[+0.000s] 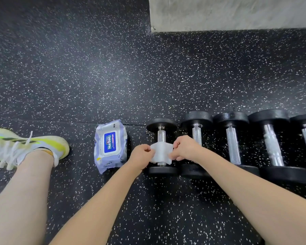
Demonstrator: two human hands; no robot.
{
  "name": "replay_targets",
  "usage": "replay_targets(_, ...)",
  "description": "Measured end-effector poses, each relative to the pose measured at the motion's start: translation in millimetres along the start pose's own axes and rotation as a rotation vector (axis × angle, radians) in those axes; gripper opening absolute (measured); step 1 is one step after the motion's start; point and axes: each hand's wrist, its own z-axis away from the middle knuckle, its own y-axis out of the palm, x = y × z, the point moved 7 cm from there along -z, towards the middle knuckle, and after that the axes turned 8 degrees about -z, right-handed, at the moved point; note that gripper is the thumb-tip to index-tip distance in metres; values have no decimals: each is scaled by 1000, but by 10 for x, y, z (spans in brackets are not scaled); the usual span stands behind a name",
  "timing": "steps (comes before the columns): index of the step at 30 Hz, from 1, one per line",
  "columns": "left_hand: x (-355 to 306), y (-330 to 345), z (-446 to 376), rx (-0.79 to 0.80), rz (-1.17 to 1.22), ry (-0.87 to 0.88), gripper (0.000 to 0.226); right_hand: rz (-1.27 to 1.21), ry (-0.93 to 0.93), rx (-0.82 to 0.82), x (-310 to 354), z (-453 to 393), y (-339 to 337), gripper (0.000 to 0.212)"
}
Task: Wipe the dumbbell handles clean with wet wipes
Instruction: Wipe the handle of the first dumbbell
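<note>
Several black dumbbells with knurled metal handles lie side by side on the floor. The smallest dumbbell is at the left end of the row. A white wet wipe is spread over the near half of its handle. My left hand pinches the wipe's left edge and my right hand pinches its right edge. A pack of wet wipes, white and lilac with a blue label, lies just left of that dumbbell.
The floor is black rubber with white speckles. My left leg and a white-and-yellow sneaker are at the left. A grey concrete block stands at the far right. The other dumbbells reach to the right edge.
</note>
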Motion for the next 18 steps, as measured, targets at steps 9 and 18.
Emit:
replay_targets(9, 106, -48, 216, 125, -59, -16, 16, 306, -10, 114, 22, 111, 120, 29)
replay_targets(18, -234, -334, 330, -182, -46, 32, 11, -89, -164, -242, 160, 238, -130, 21)
